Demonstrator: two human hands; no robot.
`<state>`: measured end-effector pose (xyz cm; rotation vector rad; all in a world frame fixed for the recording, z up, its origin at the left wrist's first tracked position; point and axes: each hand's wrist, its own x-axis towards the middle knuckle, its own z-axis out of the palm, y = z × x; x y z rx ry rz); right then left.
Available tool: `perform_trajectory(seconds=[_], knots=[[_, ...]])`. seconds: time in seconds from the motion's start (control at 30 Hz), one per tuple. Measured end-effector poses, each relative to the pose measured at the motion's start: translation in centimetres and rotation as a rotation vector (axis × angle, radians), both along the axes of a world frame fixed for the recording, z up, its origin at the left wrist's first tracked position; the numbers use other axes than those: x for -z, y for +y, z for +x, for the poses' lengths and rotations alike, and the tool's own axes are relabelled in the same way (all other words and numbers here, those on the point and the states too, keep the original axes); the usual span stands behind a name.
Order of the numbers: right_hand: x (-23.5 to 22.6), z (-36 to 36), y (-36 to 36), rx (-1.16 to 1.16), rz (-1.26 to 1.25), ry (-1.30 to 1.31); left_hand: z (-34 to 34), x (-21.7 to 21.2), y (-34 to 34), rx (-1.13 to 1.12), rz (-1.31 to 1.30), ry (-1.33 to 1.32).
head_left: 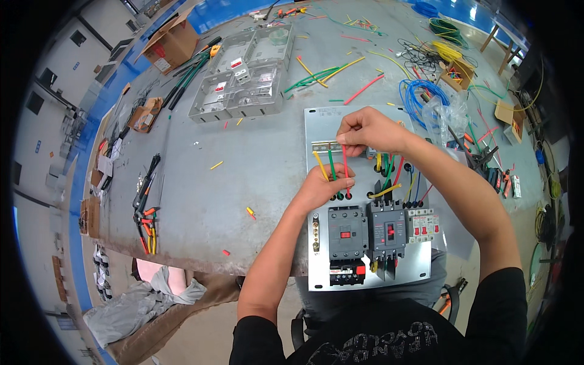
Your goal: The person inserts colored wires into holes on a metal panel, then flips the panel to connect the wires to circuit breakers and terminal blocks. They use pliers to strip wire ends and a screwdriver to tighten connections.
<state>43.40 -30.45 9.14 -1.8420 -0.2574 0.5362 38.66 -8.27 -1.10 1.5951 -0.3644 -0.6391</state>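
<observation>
A metal mounting plate lies partly over the table's near edge, above my lap. Yellow, green and red wires rise through black-ringed holes in it. My right hand pinches the upper end of the red wire. Lower down, my left hand closes around the same wire, beside the green wire and yellow wire. Below my hands a contactor, a circuit breaker and small breakers are mounted in a row. A DIN rail runs partly behind my right hand.
Clear plastic enclosures stand at the back left, near a cardboard box and long-handled cutters. Pliers lie on the left. Blue wire coils are at the right. A person's grey garment shows by the near edge.
</observation>
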Motion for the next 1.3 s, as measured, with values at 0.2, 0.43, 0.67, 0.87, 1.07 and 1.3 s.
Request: perform_trajectory(seconds=[0.2,0.43,0.67,0.87,1.07,1.3], knots=[[-3.2,-1.9,-1.7,0.002,0.034,-0.019,0.7,-1.1,0.1,0.055,-0.024,-0.035],[-3.9,-6.5,-4.1,0.034,0.042,-0.082,0.7,-2.8,-0.5,0.038,-0.11,-0.049],[-3.1,-11.2,-4.4,0.054,-0.02,-0.282,-0.7,-5.2,-0.3,0.029,0.033,-0.117],[-2.6,-15.3,-6.1,0.219,0.051,-0.507,-1.2,-5.7,-0.9,-0.078,0.087,-0.128],[-0.9,-21.9,-10.2,0.385,0.065,-0.536,-1.3,-5.2,-1.6,-0.232,0.02,-0.121],[4.0,-27.3,-13.3,0.375,0.07,-0.521,-0.1,-5.4,-2.1,-0.249,0.049,0.01]])
